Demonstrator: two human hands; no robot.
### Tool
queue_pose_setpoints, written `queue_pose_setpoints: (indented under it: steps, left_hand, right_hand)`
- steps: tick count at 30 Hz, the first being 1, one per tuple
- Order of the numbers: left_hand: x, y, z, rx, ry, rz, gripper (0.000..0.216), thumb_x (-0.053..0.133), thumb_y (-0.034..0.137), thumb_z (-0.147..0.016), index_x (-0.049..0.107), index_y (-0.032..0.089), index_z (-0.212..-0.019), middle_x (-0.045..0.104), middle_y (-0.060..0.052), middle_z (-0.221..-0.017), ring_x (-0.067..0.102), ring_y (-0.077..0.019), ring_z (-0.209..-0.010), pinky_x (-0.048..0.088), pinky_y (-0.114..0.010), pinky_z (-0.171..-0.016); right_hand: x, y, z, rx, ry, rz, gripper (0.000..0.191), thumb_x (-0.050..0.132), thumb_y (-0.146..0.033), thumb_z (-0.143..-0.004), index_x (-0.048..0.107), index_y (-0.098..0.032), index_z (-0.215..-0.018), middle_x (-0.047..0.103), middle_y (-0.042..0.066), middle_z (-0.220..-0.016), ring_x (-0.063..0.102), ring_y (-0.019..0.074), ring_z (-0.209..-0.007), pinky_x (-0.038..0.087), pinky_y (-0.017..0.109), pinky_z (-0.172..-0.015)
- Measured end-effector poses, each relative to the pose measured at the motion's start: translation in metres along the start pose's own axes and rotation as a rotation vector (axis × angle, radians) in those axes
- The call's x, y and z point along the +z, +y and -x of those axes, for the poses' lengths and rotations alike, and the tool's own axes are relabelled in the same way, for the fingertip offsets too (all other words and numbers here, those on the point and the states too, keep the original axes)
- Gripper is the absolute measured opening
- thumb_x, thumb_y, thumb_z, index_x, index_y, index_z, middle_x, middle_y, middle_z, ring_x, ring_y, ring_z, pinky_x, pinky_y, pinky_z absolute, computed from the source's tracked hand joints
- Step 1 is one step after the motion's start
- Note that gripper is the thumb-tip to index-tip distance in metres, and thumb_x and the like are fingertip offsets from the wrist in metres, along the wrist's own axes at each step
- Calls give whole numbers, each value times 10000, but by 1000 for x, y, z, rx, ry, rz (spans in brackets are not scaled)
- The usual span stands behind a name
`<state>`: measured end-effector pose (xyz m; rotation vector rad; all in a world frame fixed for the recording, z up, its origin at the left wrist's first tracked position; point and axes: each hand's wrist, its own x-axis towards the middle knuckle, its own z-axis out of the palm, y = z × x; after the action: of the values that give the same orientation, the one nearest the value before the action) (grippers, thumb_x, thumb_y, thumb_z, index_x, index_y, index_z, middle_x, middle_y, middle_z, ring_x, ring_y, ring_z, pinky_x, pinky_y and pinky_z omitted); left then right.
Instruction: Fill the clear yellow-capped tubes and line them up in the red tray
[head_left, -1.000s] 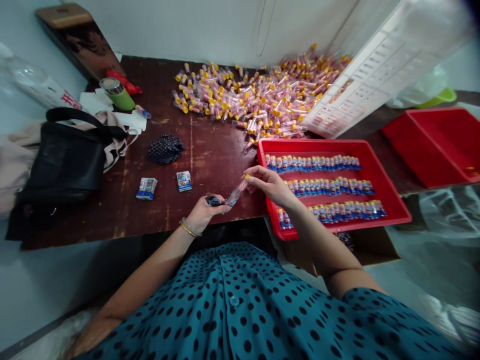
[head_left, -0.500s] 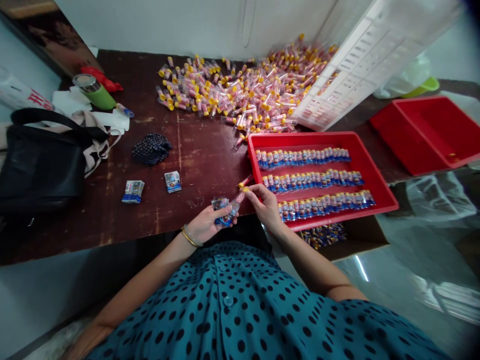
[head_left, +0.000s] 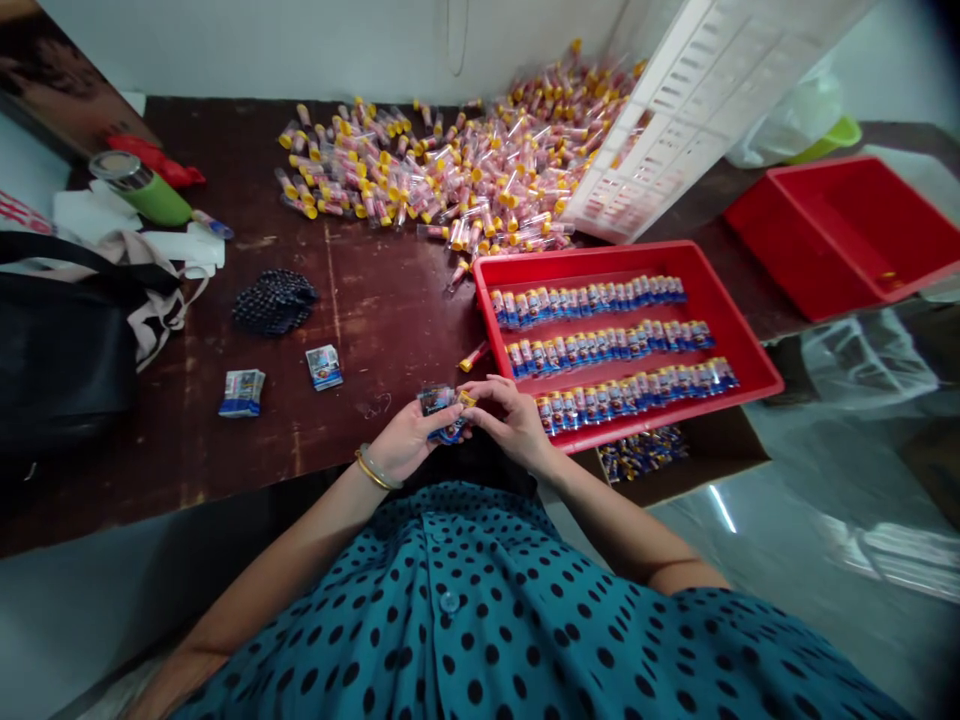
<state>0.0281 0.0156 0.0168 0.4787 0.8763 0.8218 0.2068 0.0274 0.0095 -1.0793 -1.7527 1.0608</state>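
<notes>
My left hand [head_left: 409,440] and my right hand [head_left: 510,420] meet at the front edge of the dark wooden table [head_left: 360,300]. Between them they hold a small clear tube with a yellow cap [head_left: 459,405] against a blue printed label [head_left: 439,412]. One loose tube [head_left: 472,356] lies just beyond the hands. To the right stands a red tray [head_left: 750,345] holding three rows of blue-labelled tubes [head_left: 600,345]. A large heap of unlabelled yellow-capped tubes [head_left: 450,170] covers the back of the table.
Two small stacks of labels [head_left: 241,392] [head_left: 324,366] lie left of my hands, near a dark dotted cloth [head_left: 274,300]. A black bag [head_left: 60,350] and a green bottle [head_left: 142,188] sit at the far left. A white crate [head_left: 675,110] leans at the back; another red bin [head_left: 847,230] stands right.
My right hand has drawn the tube in toward my left hand, and both hands have come closer to my body. The view has tilted down and to the right.
</notes>
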Motion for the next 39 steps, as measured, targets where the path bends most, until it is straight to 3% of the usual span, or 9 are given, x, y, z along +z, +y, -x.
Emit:
queue_pose_setpoints:
  steps: [6,10,14,17,23,26,29,35,39]
  left_hand:
    - [0,0,-2,15,-4,-38,287,821,279,-706,712,139,-931,710,-30,-799,650,-136,-688,531,-257,-673]
    - [3,3,-5,13,4,-30,329,795,310,-740,702,148,-1010,715,-50,-849,668,-159,-717,542,-267,-663]
    - [-3,5,-10,-4,42,-13,297,742,356,-787,682,142,-985,702,-65,-846,670,-171,-712,543,-260,-597]
    - [-10,3,-14,16,44,-67,279,723,398,-792,654,141,-875,666,-43,-740,648,-162,-633,498,-227,-486]
    - [-13,-2,-14,-12,36,-177,356,733,423,-777,664,140,-981,693,-69,-816,667,-181,-684,503,-223,-464]
    - [-16,-3,-15,-11,64,-96,361,752,429,-759,675,144,-968,705,-82,-916,689,-209,-799,582,-283,-597]
    - [-25,-3,-18,21,113,-56,332,760,437,-750,668,133,-850,700,-69,-794,685,-194,-728,560,-245,-531]
    - [-44,3,-21,108,285,1,248,774,303,-760,673,114,-884,705,-60,-731,690,-172,-656,558,-230,-520]
    - [-53,9,-16,122,304,84,264,763,285,-772,670,110,-946,731,-82,-806,722,-202,-715,608,-317,-638]
  right_hand:
    - [3,0,0,46,-4,-54,111,723,-299,-834,674,-235,-911,746,24,-1054,682,205,-1014,293,467,-1140]
    - [-7,-1,-9,142,37,-245,150,667,-366,-866,655,-216,-876,716,43,-1075,672,202,-981,461,405,-1005]
    - [-69,24,-41,181,247,-244,251,601,-405,-888,583,-221,-1058,682,48,-999,655,161,-840,545,298,-762]
    - [-131,59,-73,287,319,105,356,501,-433,-903,522,-197,-1168,658,39,-898,616,140,-682,521,263,-607]
    - [-181,112,-129,365,233,507,249,558,-255,-838,619,-148,-1054,661,33,-772,616,168,-697,499,298,-716]
    - [-174,107,-154,357,186,614,263,627,-222,-803,639,-143,-1054,696,77,-867,639,207,-812,481,330,-806]
    - [-144,85,-169,301,175,686,259,603,-260,-850,631,-141,-1079,680,130,-1067,615,233,-974,441,354,-905]
    - [-24,45,-139,-160,-597,1015,118,539,-135,-870,640,-156,-928,698,113,-916,570,259,-1018,362,405,-980]
    - [13,38,-120,-175,-738,1087,157,499,-81,-872,613,-122,-973,691,160,-909,596,266,-942,420,364,-866]
